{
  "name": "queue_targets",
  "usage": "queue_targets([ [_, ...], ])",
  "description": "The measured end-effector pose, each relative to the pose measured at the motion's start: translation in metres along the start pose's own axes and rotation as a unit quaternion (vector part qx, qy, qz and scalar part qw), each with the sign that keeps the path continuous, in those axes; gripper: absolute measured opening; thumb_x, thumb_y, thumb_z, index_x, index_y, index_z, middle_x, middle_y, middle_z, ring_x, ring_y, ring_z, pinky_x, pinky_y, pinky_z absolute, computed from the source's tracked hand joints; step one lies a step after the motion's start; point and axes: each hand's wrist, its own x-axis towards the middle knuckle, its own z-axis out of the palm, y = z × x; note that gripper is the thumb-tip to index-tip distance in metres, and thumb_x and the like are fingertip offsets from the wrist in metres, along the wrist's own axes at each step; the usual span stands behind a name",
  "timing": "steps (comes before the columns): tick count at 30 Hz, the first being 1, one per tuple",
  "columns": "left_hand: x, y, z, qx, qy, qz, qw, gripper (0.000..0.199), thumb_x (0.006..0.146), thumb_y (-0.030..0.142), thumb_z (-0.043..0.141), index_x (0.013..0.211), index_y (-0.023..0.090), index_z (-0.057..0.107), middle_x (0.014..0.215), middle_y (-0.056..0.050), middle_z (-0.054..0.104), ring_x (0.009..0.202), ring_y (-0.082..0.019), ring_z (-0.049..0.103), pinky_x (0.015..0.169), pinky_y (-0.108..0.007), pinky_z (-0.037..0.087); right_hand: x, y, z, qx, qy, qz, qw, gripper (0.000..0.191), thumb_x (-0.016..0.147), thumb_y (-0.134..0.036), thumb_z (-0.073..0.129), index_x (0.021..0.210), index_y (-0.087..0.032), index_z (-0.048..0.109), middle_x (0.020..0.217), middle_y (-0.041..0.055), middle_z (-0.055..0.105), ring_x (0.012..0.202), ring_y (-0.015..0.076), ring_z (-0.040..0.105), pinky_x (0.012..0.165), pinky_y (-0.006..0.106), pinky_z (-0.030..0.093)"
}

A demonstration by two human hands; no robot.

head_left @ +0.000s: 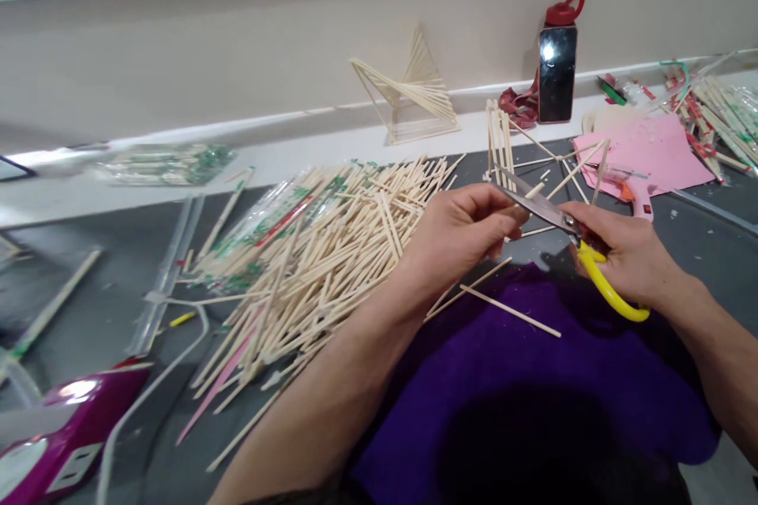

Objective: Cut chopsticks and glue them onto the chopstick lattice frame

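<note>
My right hand (621,248) grips a pair of scissors (548,211) by its yellow handles, the blades pointing left. Across from it, my left hand (465,225) is closed in a pinch on a thin wooden stick (535,190), whose pale end shows right by the blades; the rest is hidden by the fingers. Just beyond the hands stands a small framework of joined sticks (502,142). A loose stick (510,311) lies at the table edge, over the purple clothing on my lap. To the left of my left hand spreads a large heap of wooden sticks (343,252).
Behind the heap, a twisted stick model (408,99) stands by the wall. A phone (557,75) leans upright before a red-capped bottle (564,12). At right, a pink glue gun (636,189) lies by pink sheets (669,146). A purple device (71,426) and white cable (154,387) occupy the left.
</note>
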Motion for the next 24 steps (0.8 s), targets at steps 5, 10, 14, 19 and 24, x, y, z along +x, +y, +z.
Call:
queue_targets([
  [5, 0.001, -0.012, 0.007, 0.172, 0.112, 0.155, 0.966, 0.006, 0.078, 0.021, 0.063, 0.076, 0.017, 0.065, 0.062, 0.003, 0.063, 0.051, -0.007, 0.052, 0.049, -0.020, 0.041, 0.001, -0.006, 0.004, 0.025, -0.002, 0.065, 0.998, 0.037, 0.076, -0.016, 0.053, 0.111, -0.021, 0.063, 0.069, -0.0026, 0.064, 0.052, 0.0111, 0.053, 0.053, 0.022, 0.042],
  [10, -0.001, -0.018, 0.004, 0.350, 0.140, 0.289, 0.880, 0.013, 0.087, 0.021, 0.057, 0.080, 0.018, 0.067, 0.073, 0.000, 0.069, 0.063, -0.010, 0.060, 0.061, -0.022, 0.045, 0.000, -0.013, 0.009, 0.035, 0.011, 0.084, 0.996, 0.035, 0.076, -0.016, 0.054, 0.109, -0.021, 0.065, 0.061, -0.0052, 0.058, 0.045, 0.0088, 0.045, 0.048, 0.020, 0.037],
  [14, -0.005, -0.011, 0.002, 0.395, 0.118, 0.270, 0.870, 0.017, 0.091, 0.022, 0.053, 0.085, 0.018, 0.068, 0.075, -0.001, 0.070, 0.064, -0.011, 0.060, 0.064, -0.023, 0.045, -0.001, -0.015, 0.011, 0.056, 0.007, 0.093, 0.994, 0.034, 0.075, -0.016, 0.054, 0.107, -0.021, 0.066, 0.059, -0.0058, 0.057, 0.045, 0.0080, 0.044, 0.048, 0.019, 0.036],
  [19, -0.008, 0.001, 0.000, 0.331, 0.084, 0.201, 0.918, 0.016, 0.087, 0.022, 0.055, 0.080, 0.019, 0.069, 0.064, 0.001, 0.065, 0.059, -0.011, 0.056, 0.060, -0.023, 0.043, -0.002, -0.014, 0.009, 0.077, 0.001, 0.081, 0.994, 0.035, 0.075, -0.015, 0.054, 0.108, -0.021, 0.066, 0.062, -0.0054, 0.058, 0.047, 0.0079, 0.044, 0.048, 0.019, 0.036],
  [24, -0.006, 0.006, -0.003, 0.179, 0.046, 0.111, 0.976, 0.012, 0.082, 0.023, 0.060, 0.073, 0.017, 0.066, 0.051, 0.004, 0.054, 0.048, -0.007, 0.046, 0.049, -0.020, 0.037, -0.001, -0.015, 0.004, 0.101, -0.007, 0.059, 0.993, 0.036, 0.075, -0.012, 0.054, 0.108, -0.020, 0.065, 0.060, -0.0066, 0.055, 0.048, 0.0073, 0.044, 0.048, 0.019, 0.035],
])
